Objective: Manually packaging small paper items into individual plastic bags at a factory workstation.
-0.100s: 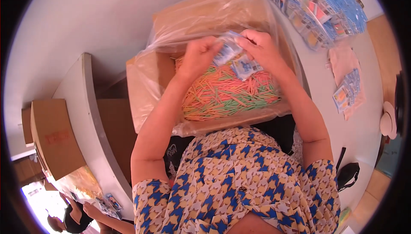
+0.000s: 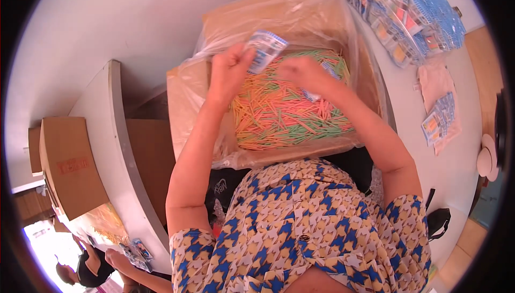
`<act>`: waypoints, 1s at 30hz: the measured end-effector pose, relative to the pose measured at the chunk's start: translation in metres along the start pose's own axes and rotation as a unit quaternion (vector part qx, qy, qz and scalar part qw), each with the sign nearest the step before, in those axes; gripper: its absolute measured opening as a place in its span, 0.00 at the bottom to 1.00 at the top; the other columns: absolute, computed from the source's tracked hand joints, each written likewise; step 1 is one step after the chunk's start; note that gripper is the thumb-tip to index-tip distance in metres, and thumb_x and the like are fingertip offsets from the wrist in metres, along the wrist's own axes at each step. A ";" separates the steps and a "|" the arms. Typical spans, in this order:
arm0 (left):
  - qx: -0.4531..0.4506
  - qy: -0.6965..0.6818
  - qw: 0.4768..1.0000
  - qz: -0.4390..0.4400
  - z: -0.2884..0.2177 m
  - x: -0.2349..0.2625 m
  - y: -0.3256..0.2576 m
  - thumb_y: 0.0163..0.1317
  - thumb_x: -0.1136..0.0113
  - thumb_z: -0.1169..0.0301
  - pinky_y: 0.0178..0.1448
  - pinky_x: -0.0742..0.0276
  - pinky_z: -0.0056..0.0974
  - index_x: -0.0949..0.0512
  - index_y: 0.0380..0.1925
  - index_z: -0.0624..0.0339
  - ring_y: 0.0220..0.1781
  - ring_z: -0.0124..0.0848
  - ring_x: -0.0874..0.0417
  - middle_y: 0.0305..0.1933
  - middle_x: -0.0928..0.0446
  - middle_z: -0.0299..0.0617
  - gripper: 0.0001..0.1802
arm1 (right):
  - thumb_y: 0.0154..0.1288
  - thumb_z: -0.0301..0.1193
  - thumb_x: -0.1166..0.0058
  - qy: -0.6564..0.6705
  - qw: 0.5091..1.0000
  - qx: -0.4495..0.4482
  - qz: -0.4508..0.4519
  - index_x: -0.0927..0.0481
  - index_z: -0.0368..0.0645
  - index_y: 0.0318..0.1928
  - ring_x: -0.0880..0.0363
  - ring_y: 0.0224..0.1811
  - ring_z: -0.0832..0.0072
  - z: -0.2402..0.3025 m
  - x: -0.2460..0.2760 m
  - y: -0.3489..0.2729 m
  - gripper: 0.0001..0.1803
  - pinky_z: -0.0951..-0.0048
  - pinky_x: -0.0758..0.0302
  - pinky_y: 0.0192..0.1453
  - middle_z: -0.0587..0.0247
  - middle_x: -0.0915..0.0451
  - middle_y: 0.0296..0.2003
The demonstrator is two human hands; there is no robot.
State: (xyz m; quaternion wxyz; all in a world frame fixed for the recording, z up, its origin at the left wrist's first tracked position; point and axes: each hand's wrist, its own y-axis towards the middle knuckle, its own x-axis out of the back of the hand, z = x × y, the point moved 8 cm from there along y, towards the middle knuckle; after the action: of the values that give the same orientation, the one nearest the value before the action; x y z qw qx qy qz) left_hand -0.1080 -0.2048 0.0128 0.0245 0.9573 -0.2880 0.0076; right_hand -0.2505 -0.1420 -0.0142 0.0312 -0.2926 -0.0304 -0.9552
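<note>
The left grip (image 2: 232, 68) is clamped on a packet (image 2: 268, 50), which sticks out to its right. Beside that packet the right grip (image 2: 306, 73) is blurred; I cannot tell whether its fingers are apart or together. Another packet (image 2: 311, 96) shows partly behind it. Beneath both grips, coloured sticks (image 2: 281, 113) lie in a lined box (image 2: 188, 116). Well right of the right grip, the desk (image 2: 405, 105) carries a cloth (image 2: 433, 79) and loose packets (image 2: 441, 120).
</note>
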 end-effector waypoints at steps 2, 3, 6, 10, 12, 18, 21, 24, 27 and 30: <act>-0.015 0.022 0.997 -0.070 -0.006 0.033 -0.013 0.66 0.47 0.72 0.37 0.31 0.26 0.21 0.34 0.66 0.33 0.15 0.30 0.30 0.23 0.29 0.08 | 0.60 0.31 0.48 -0.129 0.982 0.121 0.062 0.24 0.37 0.30 0.24 0.26 0.57 0.006 -0.054 0.012 0.09 0.60 0.27 0.33 0.55 0.23 0.24; -0.014 0.024 0.997 -0.077 0.000 0.042 -0.018 0.66 0.47 0.72 0.37 0.31 0.26 0.21 0.34 0.66 0.33 0.15 0.30 0.30 0.23 0.29 0.08 | 0.59 0.29 0.50 -0.201 0.967 0.114 0.103 0.21 0.38 0.29 0.21 0.29 0.57 0.008 -0.082 0.019 0.08 0.58 0.27 0.34 0.52 0.21 0.26; -0.038 -0.017 0.991 -0.128 0.009 0.059 -0.029 0.66 0.46 0.72 0.38 0.31 0.25 0.21 0.35 0.66 0.34 0.15 0.29 0.32 0.23 0.29 0.08 | 0.59 0.29 0.52 -0.314 0.931 0.072 0.171 0.20 0.41 0.33 0.19 0.36 0.56 -0.002 -0.135 0.047 0.08 0.56 0.25 0.38 0.51 0.19 0.33; -0.061 -0.063 0.982 -0.168 0.009 0.067 -0.034 0.66 0.46 0.72 0.39 0.31 0.25 0.21 0.36 0.64 0.34 0.15 0.29 0.32 0.24 0.28 0.07 | 0.58 0.28 0.53 -0.302 0.947 0.044 0.101 0.17 0.42 0.35 0.17 0.37 0.59 -0.021 -0.174 0.076 0.10 0.60 0.23 0.39 0.52 0.17 0.36; -0.070 -0.057 0.983 -0.161 0.005 0.060 -0.026 0.66 0.46 0.72 0.39 0.31 0.25 0.21 0.36 0.64 0.34 0.15 0.29 0.32 0.24 0.28 0.07 | 0.58 0.28 0.53 -0.330 0.937 0.086 0.078 0.17 0.43 0.37 0.18 0.40 0.61 -0.060 -0.199 0.088 0.11 0.62 0.23 0.40 0.53 0.17 0.39; -0.005 -0.049 0.982 -0.183 0.030 0.096 -0.043 0.66 0.46 0.71 0.45 0.30 0.27 0.21 0.40 0.65 0.38 0.18 0.26 0.36 0.22 0.31 0.09 | 0.62 0.32 0.54 -0.195 0.973 0.119 0.013 0.20 0.47 0.48 0.22 0.51 0.65 -0.164 -0.357 0.123 0.16 0.62 0.25 0.45 0.59 0.20 0.49; -0.082 -0.133 0.984 -0.089 -0.033 0.030 -0.013 0.66 0.46 0.72 0.45 0.30 0.27 0.21 0.41 0.65 0.38 0.18 0.26 0.36 0.21 0.31 0.09 | 0.63 0.37 0.54 -0.683 0.711 0.163 0.048 0.23 0.49 0.54 0.25 0.54 0.65 -0.317 -0.339 0.185 0.20 0.55 0.30 0.48 0.64 0.22 0.52; -0.078 -0.111 0.982 -0.131 -0.008 0.047 -0.026 0.66 0.46 0.72 0.45 0.30 0.27 0.21 0.41 0.65 0.38 0.18 0.26 0.37 0.21 0.31 0.09 | 0.64 0.40 0.53 -0.758 0.625 0.164 0.091 0.24 0.50 0.57 0.26 0.55 0.65 -0.341 -0.378 0.187 0.22 0.52 0.33 0.50 0.65 0.22 0.53; -0.059 -0.081 0.982 -0.159 0.017 0.069 -0.035 0.66 0.46 0.72 0.46 0.30 0.27 0.21 0.40 0.65 0.38 0.18 0.26 0.37 0.21 0.31 0.09 | 0.62 0.43 0.52 -0.655 0.735 0.129 0.117 0.25 0.50 0.58 0.27 0.56 0.65 -0.256 -0.396 0.164 0.24 0.51 0.35 0.52 0.67 0.23 0.53; -0.046 -0.060 0.980 -0.183 0.020 0.084 -0.045 0.66 0.46 0.72 0.46 0.30 0.27 0.21 0.40 0.65 0.38 0.18 0.26 0.37 0.21 0.31 0.09 | 0.61 0.46 0.52 -0.557 0.813 0.094 0.142 0.26 0.50 0.59 0.28 0.57 0.65 -0.174 -0.368 0.125 0.27 0.49 0.37 0.54 0.68 0.23 0.53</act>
State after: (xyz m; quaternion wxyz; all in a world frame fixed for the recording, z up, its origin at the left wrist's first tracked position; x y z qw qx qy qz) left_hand -0.0130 -0.2152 -0.0063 0.0518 0.9904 -0.1091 -0.0675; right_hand -0.0335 -0.2644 -0.3595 0.1714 -0.7710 -0.0907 -0.6065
